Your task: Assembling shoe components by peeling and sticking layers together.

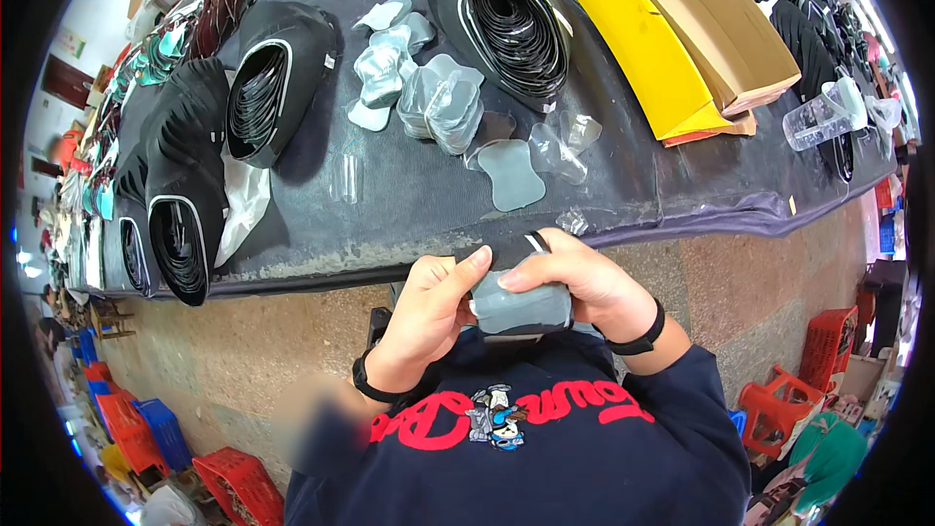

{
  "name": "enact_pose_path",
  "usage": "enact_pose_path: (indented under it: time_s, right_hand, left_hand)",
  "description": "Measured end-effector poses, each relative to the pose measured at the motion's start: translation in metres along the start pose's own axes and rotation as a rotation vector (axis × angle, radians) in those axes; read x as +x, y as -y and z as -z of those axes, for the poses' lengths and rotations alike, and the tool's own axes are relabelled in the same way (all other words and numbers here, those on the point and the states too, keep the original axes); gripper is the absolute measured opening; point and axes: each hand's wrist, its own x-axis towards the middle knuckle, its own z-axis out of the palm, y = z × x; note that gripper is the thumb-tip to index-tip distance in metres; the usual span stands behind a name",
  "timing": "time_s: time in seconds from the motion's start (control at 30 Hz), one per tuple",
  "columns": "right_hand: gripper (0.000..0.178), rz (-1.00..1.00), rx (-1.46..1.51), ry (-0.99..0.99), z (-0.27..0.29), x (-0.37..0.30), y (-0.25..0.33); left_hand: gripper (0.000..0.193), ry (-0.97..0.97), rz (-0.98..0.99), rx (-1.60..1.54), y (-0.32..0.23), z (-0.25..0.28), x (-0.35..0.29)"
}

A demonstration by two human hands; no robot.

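In front of my chest, both hands hold a black fabric piece (pixel 513 249) with a glossy grey patch (pixel 523 306) lying on its face. My left hand (pixel 435 299) grips its left side, the thumb near the top edge and the fingers mostly hidden behind. On the other side my right hand (pixel 591 282) pinches it, thumb pressed down by the upper edge of the patch. A white stripe shows on the fabric beside that thumb. Just beyond, on the table, lies a similar loose grey patch (pixel 512 175) with curved sides, near a banded stack of such patches (pixel 441 104).
Nested black fabric bundles (pixel 511 39) stand on the black-covered table (pixel 390 209), with another bundle (pixel 276 88) farther left. Clear plastic scraps (pixel 560 151) lie near the patches. A yellow-sided cardboard box (pixel 643 49) and a clear plastic cup (pixel 818 124) are at the right.
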Motion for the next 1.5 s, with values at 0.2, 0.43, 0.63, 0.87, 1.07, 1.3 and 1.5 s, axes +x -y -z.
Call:
enact_pose_path:
  time_s: [0.2, 0.43, 0.63, 0.87, 1.07, 1.3, 1.5]
  right_hand:
    - [0.022, -0.005, 0.109, -0.129, -0.003, -0.001, -0.001]
    - [0.025, 0.086, 0.083, 0.057, 0.0, -0.003, -0.006]
    - [0.02, 0.202, -0.017, 0.102, 0.006, -0.001, -0.019]
    - [0.022, 0.287, 0.026, 0.219, 0.006, 0.0, -0.031]
    - [0.02, 0.247, 0.087, 0.227, 0.005, -0.002, -0.027]
    - [0.018, 0.306, -0.076, 0.161, 0.008, 0.001, -0.029]
    - [0.019, 0.288, 0.096, 0.271, 0.0, 0.002, -0.03]
  left_hand:
    - [0.037, -0.019, -0.09, -0.073, 0.004, -0.004, -0.001]
    - [0.029, 0.119, -0.104, -0.13, 0.001, 0.001, -0.006]
    - [0.018, 0.206, -0.118, -0.05, -0.002, -0.001, -0.006]
    - [0.027, 0.327, -0.315, -0.036, 0.008, -0.001, -0.006]
    - [0.038, 0.323, -0.239, -0.145, 0.012, 0.003, -0.008]
    - [0.017, 0.15, -0.119, 0.1, -0.015, -0.009, -0.013]
    - [0.019, 0.243, -0.227, 0.074, -0.011, 0.001, -0.015]
